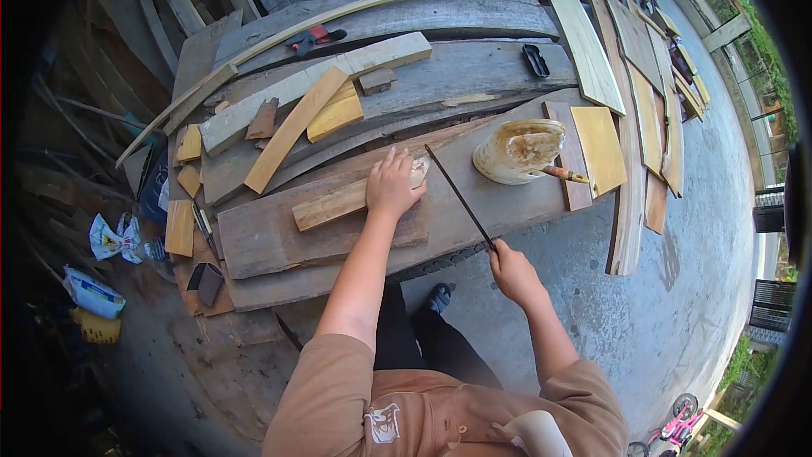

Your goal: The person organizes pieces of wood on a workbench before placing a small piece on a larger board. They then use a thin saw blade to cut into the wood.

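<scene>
Left hand (391, 186) half-curled over the right end of a short wood block (326, 206), fingers across the top, thumb on the near side; looks like a hold-down grip to keep the block from sliding. Exact finger contact partly hidden under the palm. Block lies lengthwise on a thick board (262, 245), which sits on a wider plank (499, 216); probably layered to give firm backing. Block's left part sticks out past the hand, uncovered.

Right hand (510, 269) closed round the near end of a thin dark rod (461, 201), maybe a file, surface too fine to tell. Rod slants away and leftward, far tip just beside the block's right end; can't tell if touching. Held by one end, likely to leave its length free.

White tub (499, 165) right of the rod, brush (567, 173) poking out of its side nearest the yellow board (596, 140); likely parked there for easy reach. Red-and-black tool (315, 37) and black tray (534, 61) farther back, out of the working spot.

Relative to hands: block under the left hand and extending left of it, ahead and left of the right hand; rod between the hands, gripped only by the right.
</scene>
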`<action>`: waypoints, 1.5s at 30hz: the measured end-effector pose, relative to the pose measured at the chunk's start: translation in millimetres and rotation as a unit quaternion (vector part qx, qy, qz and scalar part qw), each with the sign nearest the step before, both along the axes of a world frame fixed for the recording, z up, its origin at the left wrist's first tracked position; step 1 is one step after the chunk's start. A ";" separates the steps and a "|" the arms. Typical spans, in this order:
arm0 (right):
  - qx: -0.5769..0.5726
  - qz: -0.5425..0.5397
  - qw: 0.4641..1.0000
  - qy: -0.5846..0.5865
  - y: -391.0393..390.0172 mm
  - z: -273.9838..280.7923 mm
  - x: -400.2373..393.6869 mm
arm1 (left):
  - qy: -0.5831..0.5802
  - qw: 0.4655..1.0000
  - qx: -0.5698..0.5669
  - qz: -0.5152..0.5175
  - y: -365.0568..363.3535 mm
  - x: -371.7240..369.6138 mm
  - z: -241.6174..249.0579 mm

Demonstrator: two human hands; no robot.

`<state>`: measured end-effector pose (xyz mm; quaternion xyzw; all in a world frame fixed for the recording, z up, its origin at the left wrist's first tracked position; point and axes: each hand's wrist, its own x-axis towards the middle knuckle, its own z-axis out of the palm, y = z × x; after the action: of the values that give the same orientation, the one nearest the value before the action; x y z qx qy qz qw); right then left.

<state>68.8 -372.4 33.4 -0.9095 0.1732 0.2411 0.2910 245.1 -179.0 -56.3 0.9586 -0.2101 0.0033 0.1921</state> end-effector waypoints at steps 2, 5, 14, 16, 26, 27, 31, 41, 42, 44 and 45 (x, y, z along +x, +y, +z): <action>0.001 0.037 0.998 -0.049 6.1 -18.3 32.8 | 0.001 1.000 -0.001 -0.001 0.6 0.4 0.9; 0.005 0.046 0.995 -0.092 22.8 -47.5 99.6 | -0.003 1.000 0.004 0.001 -0.2 -0.1 1.6; 0.005 0.041 0.996 -0.082 20.8 -46.1 85.5 | -0.034 0.999 -0.008 0.011 -1.5 -0.4 1.9; 0.007 0.036 0.998 -0.052 8.5 -32.3 43.6 | -0.024 1.000 -0.001 0.011 -1.0 0.2 2.3; -0.008 0.043 0.998 -0.054 12.5 -38.7 60.1 | -0.036 0.999 0.000 0.003 -0.1 0.5 -0.6; 0.002 0.044 0.996 -0.076 19.0 -48.0 83.4 | -0.038 0.999 -0.002 0.003 -0.2 -0.1 0.5; 0.023 0.044 0.989 -0.141 40.5 -62.4 146.2 | -0.047 0.999 -0.003 0.014 -1.5 -0.9 -0.8; -0.002 0.010 0.998 -0.057 8.8 -33.9 -1.2 | -0.051 0.998 -0.030 0.007 -1.9 -0.7 6.7; -0.005 0.001 0.999 -0.052 7.3 -26.1 -11.6 | -0.067 0.997 -0.034 0.006 -1.9 -0.6 6.0; -0.008 0.000 0.999 -0.039 5.1 -16.6 -13.1 | -0.082 0.996 -0.040 0.002 -1.3 -1.0 4.5; -0.010 0.000 1.000 -0.026 4.1 -13.3 -11.8 | -0.074 0.997 -0.037 0.002 -1.1 -1.0 4.9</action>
<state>56.9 -368.3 20.1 -0.9183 0.1682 0.2152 0.2866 244.1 -180.1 -51.4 0.9485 -0.2215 0.0826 0.2110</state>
